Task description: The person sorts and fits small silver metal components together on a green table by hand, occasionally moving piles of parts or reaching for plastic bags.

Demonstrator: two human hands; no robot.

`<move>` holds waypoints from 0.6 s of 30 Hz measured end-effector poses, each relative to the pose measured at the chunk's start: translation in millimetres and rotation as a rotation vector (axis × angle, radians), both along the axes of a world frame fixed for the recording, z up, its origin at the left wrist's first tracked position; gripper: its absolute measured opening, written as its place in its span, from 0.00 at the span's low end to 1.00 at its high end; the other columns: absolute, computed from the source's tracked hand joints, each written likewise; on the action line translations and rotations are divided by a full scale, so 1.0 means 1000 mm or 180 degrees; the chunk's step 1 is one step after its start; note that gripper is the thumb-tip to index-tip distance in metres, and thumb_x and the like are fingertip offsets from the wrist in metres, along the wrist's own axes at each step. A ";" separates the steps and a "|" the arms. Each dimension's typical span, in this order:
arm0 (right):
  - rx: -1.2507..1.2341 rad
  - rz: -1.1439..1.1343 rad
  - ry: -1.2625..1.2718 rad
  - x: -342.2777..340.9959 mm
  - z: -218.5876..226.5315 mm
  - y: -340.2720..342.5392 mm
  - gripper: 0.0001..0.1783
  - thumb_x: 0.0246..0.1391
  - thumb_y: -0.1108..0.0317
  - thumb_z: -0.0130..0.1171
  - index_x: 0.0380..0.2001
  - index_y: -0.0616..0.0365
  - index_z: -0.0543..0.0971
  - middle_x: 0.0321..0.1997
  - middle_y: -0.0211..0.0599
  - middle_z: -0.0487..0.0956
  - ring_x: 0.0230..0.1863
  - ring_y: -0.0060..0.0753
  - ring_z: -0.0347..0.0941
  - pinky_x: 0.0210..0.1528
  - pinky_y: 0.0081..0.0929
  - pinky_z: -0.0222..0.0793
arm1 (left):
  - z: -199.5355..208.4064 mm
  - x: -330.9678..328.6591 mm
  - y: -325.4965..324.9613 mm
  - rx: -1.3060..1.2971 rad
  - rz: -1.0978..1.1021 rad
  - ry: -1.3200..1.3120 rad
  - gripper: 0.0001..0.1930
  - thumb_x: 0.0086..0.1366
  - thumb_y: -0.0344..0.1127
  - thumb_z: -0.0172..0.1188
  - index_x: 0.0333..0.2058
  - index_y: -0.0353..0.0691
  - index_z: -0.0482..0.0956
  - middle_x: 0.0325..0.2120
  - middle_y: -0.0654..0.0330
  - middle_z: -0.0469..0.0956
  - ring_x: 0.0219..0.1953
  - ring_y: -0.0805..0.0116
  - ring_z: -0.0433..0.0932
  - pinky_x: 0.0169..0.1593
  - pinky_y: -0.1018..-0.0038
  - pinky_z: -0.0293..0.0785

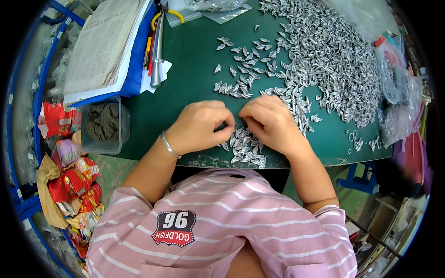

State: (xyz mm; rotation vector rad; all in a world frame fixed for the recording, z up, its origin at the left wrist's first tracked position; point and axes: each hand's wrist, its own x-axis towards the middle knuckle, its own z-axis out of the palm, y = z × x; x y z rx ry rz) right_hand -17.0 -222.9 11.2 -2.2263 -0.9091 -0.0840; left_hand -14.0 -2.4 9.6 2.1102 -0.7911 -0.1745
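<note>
Close together near the front edge of the green table (194, 55) are my two hands. My left hand (201, 126), with a silver bangle (169, 145) on the wrist, is closed with thumb and forefinger curled together. My right hand (272, 123) is closed in a pinch facing it. Whatever the fingertips hold is too small or hidden to make out. Below and between them lies a small heap of silver leaf-shaped metal pieces (245, 147). Beyond the hands, more such pieces (237, 88) lie loosely scattered, running into a large pile (331, 60) at the far right.
At the far left are a blue tray (139, 55) with printed papers (104, 41), yellow-handled pliers (162, 14) and a metal rod (156, 60). A clear plastic tub (124, 123) holds a dark cloth (102, 121). Plastic bags (394, 88) line the right edge. Small rings (354, 139) lie front right.
</note>
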 end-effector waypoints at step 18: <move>0.0303 -0.0521 -0.0299 0.003 -0.001 0.010 0.13 0.45 0.80 0.59 0.36 0.57 0.79 0.34 0.36 0.79 0.38 0.41 0.74 0.41 0.36 0.64 | -0.009 0.013 -0.016 0.0167 0.1251 -0.0943 0.10 0.53 0.28 0.64 0.37 0.39 0.81 0.21 0.60 0.66 0.22 0.64 0.68 0.27 0.68 0.65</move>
